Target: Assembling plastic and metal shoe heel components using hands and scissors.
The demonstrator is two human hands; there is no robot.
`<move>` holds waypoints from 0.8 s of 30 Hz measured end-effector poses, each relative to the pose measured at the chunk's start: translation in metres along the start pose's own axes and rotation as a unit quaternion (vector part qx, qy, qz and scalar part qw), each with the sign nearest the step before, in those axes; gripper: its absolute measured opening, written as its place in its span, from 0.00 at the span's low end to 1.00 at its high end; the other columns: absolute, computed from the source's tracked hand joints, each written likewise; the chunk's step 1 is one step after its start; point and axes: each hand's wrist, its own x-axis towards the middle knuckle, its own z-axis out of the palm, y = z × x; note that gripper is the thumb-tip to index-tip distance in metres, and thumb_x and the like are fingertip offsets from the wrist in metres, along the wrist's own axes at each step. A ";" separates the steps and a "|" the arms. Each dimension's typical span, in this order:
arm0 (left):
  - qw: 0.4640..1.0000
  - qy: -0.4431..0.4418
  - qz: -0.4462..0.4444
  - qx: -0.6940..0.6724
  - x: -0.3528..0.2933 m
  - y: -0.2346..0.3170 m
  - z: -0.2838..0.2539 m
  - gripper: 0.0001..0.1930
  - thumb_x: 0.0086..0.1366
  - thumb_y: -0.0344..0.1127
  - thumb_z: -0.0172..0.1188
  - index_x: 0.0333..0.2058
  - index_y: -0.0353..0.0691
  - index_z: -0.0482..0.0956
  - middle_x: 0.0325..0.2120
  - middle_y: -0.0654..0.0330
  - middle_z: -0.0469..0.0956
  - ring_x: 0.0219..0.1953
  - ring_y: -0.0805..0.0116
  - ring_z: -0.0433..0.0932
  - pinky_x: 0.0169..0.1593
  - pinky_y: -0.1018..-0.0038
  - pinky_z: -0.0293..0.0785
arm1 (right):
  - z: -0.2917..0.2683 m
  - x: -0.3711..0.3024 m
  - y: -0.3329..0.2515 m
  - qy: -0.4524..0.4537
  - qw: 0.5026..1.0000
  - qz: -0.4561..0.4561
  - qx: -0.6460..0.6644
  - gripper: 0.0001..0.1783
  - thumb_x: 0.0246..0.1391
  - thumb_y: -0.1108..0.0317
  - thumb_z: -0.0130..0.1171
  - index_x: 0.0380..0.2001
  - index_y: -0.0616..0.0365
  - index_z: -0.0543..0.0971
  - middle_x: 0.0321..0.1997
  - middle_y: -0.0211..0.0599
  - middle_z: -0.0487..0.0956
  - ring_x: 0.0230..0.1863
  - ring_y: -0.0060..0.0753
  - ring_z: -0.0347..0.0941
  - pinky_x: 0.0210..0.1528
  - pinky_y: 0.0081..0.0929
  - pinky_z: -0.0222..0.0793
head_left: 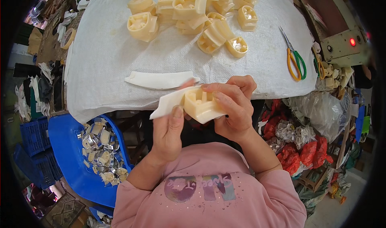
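Above my lap, at the table's near edge, a cream plastic block that looks like a shoe heel (pixel 200 107) is held with its hollow, ribbed side up. My right hand (pixel 236 109) grips it from the right, fingers curled over its top edge. A white strip of sheet material (pixel 169 102) lies against the block's left side and sticks out leftward. My left hand (pixel 169 133) pinches this strip, thumb in front; its other fingers are mostly hidden behind. Just beyond, a second curved white strip (pixel 157 80) lies flat on the table cover.
Several similar cream heels (pixel 141 27) are heaped at the table's far side on a white woven cover (pixel 100 67). Scissors (pixel 295 63) with orange and green handles lie at right. A blue bin (pixel 66 155) of shiny heels stands lower left; red plastic bags (pixel 299 155) lie lower right.
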 end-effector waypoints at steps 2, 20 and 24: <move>0.999 0.034 -0.011 0.027 0.003 0.005 -0.005 0.21 0.70 0.37 0.39 0.53 0.24 0.63 0.48 0.49 0.71 0.47 0.66 0.73 0.50 0.71 0.71 | -0.002 0.000 0.000 -0.017 1.000 0.014 0.006 0.23 0.35 0.72 0.60 0.41 0.47 0.74 0.38 0.28 0.78 0.32 0.33 0.63 0.41 0.36 0.47; 0.980 0.029 -0.105 0.164 0.000 0.004 -0.005 0.17 0.69 0.35 0.47 0.45 0.26 0.74 0.37 0.53 0.77 0.38 0.70 0.77 0.44 0.75 0.76 | -0.023 0.009 -0.022 -0.322 0.937 0.063 -0.121 0.20 0.33 0.74 0.58 0.35 0.47 0.72 0.25 0.34 0.62 0.32 0.36 0.62 0.37 0.38 0.47; 0.967 0.028 -0.109 0.229 0.001 0.003 0.002 0.17 0.69 0.36 0.46 0.45 0.25 0.74 0.37 0.53 0.78 0.37 0.68 0.77 0.44 0.74 0.75 | -0.020 0.002 -0.020 -0.304 0.945 0.044 -0.112 0.20 0.32 0.74 0.58 0.36 0.49 0.72 0.26 0.34 0.62 0.32 0.36 0.62 0.37 0.38 0.47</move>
